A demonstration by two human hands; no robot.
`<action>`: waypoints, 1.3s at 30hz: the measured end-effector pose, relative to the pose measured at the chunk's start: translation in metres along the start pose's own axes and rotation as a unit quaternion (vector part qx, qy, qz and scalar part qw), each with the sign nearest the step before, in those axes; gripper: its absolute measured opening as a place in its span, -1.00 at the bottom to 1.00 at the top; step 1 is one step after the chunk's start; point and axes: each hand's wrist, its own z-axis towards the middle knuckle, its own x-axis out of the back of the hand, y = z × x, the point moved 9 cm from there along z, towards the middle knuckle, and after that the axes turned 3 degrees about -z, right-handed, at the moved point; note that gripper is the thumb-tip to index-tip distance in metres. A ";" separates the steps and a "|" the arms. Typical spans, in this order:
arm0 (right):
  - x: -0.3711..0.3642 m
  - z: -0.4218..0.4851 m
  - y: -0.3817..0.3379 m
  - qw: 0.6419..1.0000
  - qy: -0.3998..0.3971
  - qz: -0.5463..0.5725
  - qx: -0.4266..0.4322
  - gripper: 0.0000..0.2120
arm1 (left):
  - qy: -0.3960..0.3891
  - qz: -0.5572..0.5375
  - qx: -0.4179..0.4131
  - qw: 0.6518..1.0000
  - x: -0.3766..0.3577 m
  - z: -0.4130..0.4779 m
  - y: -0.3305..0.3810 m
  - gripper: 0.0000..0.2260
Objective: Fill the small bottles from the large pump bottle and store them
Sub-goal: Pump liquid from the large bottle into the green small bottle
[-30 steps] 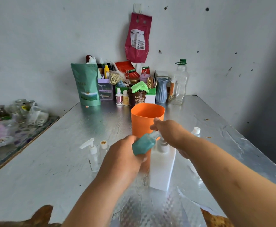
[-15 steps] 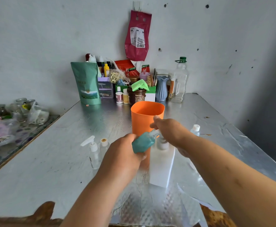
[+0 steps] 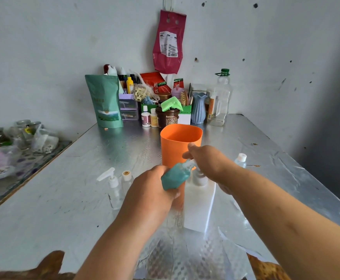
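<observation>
Silver foil covers the table [image 3: 64, 199], crinkled at its near edge. Near that edge, at the middle, the left hand [image 3: 149, 190] grips the small teal bottle [image 3: 175, 176] round its base, tilted with its neck up and to the right. The right hand [image 3: 207, 162] meets it there, fingers curled round the bottle's clear top. Just under both stands the large white pump bottle [image 3: 199, 205], and right behind it an orange cup [image 3: 177, 150]. Toward the left edge stand a clear pump bottle [image 3: 112, 184] and a small capped bottle [image 3: 126, 178]; toward the right edge, a white-capped bottle [image 3: 240, 160]. Along the far edge stand a green pouch [image 3: 104, 102], a blue vase [image 3: 199, 108] and a tall clear bottle [image 3: 220, 98]
</observation>
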 end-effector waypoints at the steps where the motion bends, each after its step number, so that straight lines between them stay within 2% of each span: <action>1: 0.000 0.001 0.001 1.000 0.000 0.000 -0.001 -0.55 | 0.000 0.000 0.000 1.000 -0.001 0.000 -0.001 -0.74; 14: -0.005 -0.001 0.002 1.000 0.005 -0.027 -0.002 -0.55 | -0.001 0.008 0.007 1.000 -0.001 -0.001 0.000 -0.75; 16: 0.002 -0.006 -0.001 1.000 0.018 -0.009 0.006 -0.53 | 0.004 0.008 0.002 1.000 0.003 -0.004 0.003 -0.73; 20: 0.007 -0.010 -0.014 0.998 0.028 -0.051 0.035 -0.51 | 0.007 0.004 -0.007 1.000 0.007 -0.006 0.008 -0.70; 24: 0.005 -0.007 -0.011 0.997 0.017 -0.065 0.029 -0.43 | 0.007 0.005 -0.006 1.000 0.007 -0.006 0.009 -0.72; 30: 0.001 -0.001 -0.007 0.999 -0.006 -0.048 0.019 -0.52 | 0.002 0.001 -0.004 1.000 0.003 -0.002 0.004 -0.72; 39: -0.005 0.008 -0.005 0.999 0.005 -0.024 0.021 -0.50 | -0.004 -0.014 -0.001 1.000 -0.002 0.001 -0.001 -0.74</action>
